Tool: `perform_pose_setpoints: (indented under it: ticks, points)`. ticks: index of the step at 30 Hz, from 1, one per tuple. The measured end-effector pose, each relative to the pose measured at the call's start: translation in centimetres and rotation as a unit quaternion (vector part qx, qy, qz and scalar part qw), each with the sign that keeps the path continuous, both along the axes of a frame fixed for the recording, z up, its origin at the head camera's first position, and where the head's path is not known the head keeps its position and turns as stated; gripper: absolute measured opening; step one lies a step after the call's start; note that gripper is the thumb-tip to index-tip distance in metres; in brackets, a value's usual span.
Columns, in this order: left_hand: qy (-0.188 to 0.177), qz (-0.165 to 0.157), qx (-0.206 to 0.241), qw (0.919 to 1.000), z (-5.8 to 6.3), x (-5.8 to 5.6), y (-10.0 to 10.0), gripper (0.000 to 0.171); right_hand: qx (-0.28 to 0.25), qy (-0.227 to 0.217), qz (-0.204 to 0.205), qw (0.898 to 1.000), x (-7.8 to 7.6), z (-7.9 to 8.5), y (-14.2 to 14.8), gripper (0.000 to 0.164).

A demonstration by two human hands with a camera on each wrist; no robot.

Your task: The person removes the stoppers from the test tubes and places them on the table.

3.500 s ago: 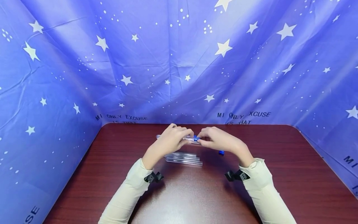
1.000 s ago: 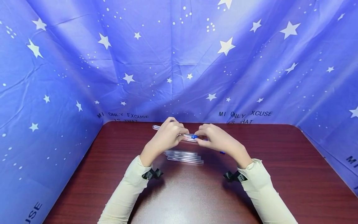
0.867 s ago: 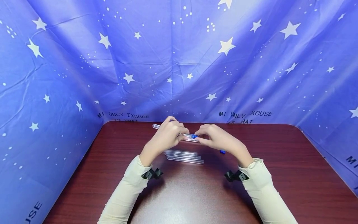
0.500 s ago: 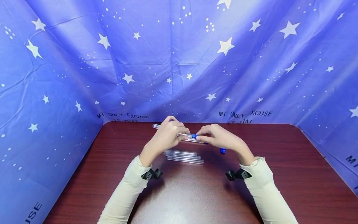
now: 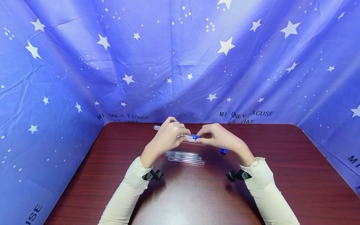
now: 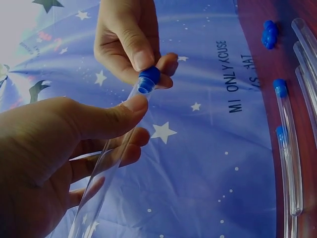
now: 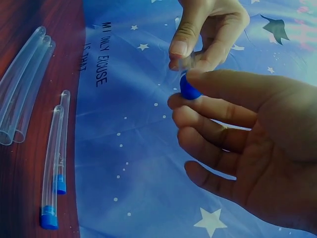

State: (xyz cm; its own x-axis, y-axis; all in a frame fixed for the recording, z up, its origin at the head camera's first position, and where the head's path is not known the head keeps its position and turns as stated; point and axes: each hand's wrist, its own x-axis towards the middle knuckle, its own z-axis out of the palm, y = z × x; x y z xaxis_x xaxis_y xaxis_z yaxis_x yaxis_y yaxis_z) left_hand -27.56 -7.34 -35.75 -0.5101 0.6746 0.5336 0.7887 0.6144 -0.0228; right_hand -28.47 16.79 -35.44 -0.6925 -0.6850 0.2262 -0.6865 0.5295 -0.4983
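Note:
My left hand (image 6: 64,134) grips a clear test tube (image 6: 94,181) between its thumb and fingers, over the far part of the table. The tube slants, its rounded end (image 5: 156,127) poking out left of the hand in the head view. At the tube's mouth is a blue stopper (image 6: 152,74), its narrower ribbed part showing inside the glass. My right hand (image 7: 257,114) pinches that stopper between thumb and index finger, while its other fingers lie loosely curved below. In the head view the right hand (image 5: 219,136) faces the left hand (image 5: 170,134) closely.
Three tubes without stoppers (image 5: 185,157) lie side by side nearer the person. Two stoppered tubes (image 7: 52,163) lie on the table beyond them, partly behind the hands in the head view. Several loose blue stoppers (image 6: 269,35) sit at the right. A starry blue curtain (image 5: 180,78) borders the table (image 5: 180,193).
Compared with the oldest frame, the held tube's rounded end sits higher and farther left. The right hand's fingers shift slightly around the stopper; the tubes on the table stay put.

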Motion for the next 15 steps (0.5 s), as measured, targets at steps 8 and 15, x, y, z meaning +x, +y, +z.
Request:
perform_pose_setpoints:
  ticks: [8,15]
  points:
    - [-0.037,0.027,-0.013,0.9989,0.05,0.04,0.04,0.012,0.006,0.059,-0.018,0.998,0.27,0.17,-0.45,0.012]
    - [-0.045,0.029,-0.006,0.9986,0.04,-0.07,0.00,0.010,0.015,0.058,-0.033,0.998,0.26,0.24,-0.38,0.013]
